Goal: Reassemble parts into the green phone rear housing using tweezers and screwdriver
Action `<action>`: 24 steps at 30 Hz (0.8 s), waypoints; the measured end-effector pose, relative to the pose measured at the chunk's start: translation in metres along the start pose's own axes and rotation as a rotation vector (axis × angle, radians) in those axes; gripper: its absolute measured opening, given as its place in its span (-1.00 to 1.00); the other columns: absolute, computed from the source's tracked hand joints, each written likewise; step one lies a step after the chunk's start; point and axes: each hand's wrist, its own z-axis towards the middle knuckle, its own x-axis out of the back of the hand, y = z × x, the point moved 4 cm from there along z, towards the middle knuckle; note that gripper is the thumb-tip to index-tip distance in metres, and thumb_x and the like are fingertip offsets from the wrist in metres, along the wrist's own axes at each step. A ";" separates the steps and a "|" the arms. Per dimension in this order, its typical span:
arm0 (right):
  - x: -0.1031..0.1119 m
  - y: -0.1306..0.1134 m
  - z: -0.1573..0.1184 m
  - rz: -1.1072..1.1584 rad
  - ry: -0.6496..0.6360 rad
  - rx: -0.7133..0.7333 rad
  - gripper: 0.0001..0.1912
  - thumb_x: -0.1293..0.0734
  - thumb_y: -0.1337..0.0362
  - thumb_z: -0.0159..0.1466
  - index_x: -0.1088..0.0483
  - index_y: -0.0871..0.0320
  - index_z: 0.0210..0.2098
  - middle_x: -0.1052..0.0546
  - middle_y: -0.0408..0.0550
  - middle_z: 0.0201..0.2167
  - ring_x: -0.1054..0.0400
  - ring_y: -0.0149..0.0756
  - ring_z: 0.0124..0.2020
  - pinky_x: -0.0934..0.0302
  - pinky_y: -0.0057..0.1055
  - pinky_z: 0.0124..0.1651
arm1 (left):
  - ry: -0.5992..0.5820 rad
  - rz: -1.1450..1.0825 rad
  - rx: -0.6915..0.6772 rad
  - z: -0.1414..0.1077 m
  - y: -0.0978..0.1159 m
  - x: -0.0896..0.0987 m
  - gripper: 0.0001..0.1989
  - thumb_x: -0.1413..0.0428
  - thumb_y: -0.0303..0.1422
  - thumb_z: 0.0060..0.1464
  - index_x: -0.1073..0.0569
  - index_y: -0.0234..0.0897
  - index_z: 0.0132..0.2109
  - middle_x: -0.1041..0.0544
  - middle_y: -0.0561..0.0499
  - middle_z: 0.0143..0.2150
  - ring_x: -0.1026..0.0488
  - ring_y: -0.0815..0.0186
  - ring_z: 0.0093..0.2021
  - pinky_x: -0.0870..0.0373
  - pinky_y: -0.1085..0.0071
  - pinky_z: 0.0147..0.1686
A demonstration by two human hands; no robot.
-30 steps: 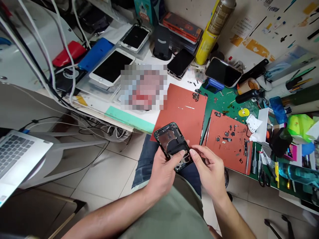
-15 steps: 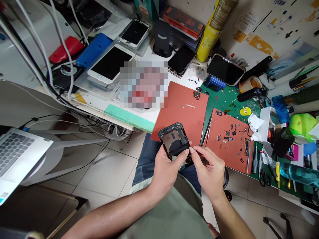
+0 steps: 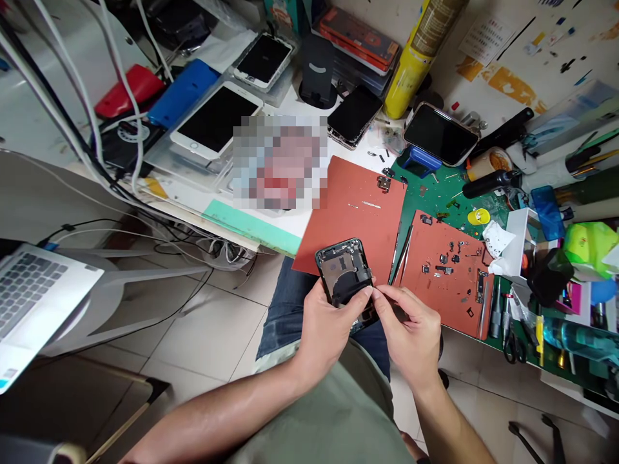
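An opened phone housing (image 3: 344,263), dark-framed with its inside facing up, is held above my lap. My left hand (image 3: 329,322) wraps round its lower left side, the thumb lying across the inside near the right edge. At that right edge my right hand (image 3: 409,328) pinches with thumb and forefinger, close to the left thumb tip. Whatever sits between those right fingertips is too small or hidden to make out. The lower end of the housing is partly covered by my hands. Just beyond it lies a red-brown mat (image 3: 355,206) with a few small parts.
A second red-brown mat (image 3: 420,296) carries several small phone parts and tweezers. Scissors (image 3: 513,348) and screwdrivers lie at the right. Phones, including a white one (image 3: 217,119), and a yellow spray can (image 3: 411,61) stand at the back. A laptop (image 3: 43,303) is at far left.
The phone housing has shifted slightly to the right and turned a little, both hands moving with it. The right fingers still pinch at its right edge.
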 end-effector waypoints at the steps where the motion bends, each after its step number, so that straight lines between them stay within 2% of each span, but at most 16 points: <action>1: 0.000 -0.001 0.000 -0.008 -0.001 0.012 -0.88 -0.44 0.28 0.49 -0.69 0.05 -0.11 -0.71 -0.08 -0.28 -0.60 -0.26 -0.32 -0.50 -0.32 -0.24 | 0.004 -0.003 0.001 0.000 0.000 0.000 -0.65 -0.51 -0.30 0.01 -0.67 -0.29 -0.07 -0.80 -0.10 -0.13 -0.75 0.15 -0.13 -0.69 0.27 -0.05; 8: -0.002 -0.005 -0.001 -0.048 0.008 0.075 -0.86 -0.41 0.33 0.51 -0.67 0.07 -0.11 -0.70 -0.09 -0.29 -0.59 -0.28 -0.33 -0.48 -0.33 -0.22 | 0.044 0.001 0.002 0.004 -0.003 0.002 -0.64 -0.51 -0.22 0.04 -0.66 -0.31 -0.10 -0.76 -0.06 -0.22 -0.70 0.22 -0.24 -0.66 0.33 -0.16; 19: -0.002 -0.006 0.001 -0.099 0.017 0.141 -0.87 -0.42 0.36 0.51 -0.66 0.09 -0.09 -0.68 -0.11 -0.31 -0.55 -0.34 -0.35 -0.44 -0.37 -0.23 | 0.048 0.042 -0.011 -0.001 -0.002 0.000 -0.64 -0.44 -0.21 0.12 -0.65 -0.31 -0.02 -0.77 -0.10 -0.16 -0.73 0.15 -0.20 -0.71 0.23 -0.08; 24: -0.002 -0.009 0.003 -0.147 0.020 0.220 -0.85 -0.42 0.41 0.50 -0.65 0.11 -0.07 -0.70 -0.09 -0.29 -0.56 -0.33 -0.33 -0.46 -0.38 -0.20 | 0.050 0.042 -0.024 -0.002 -0.001 -0.001 -0.68 -0.43 -0.25 0.09 -0.66 -0.30 -0.06 -0.79 -0.11 -0.15 -0.74 0.15 -0.19 -0.71 0.27 -0.12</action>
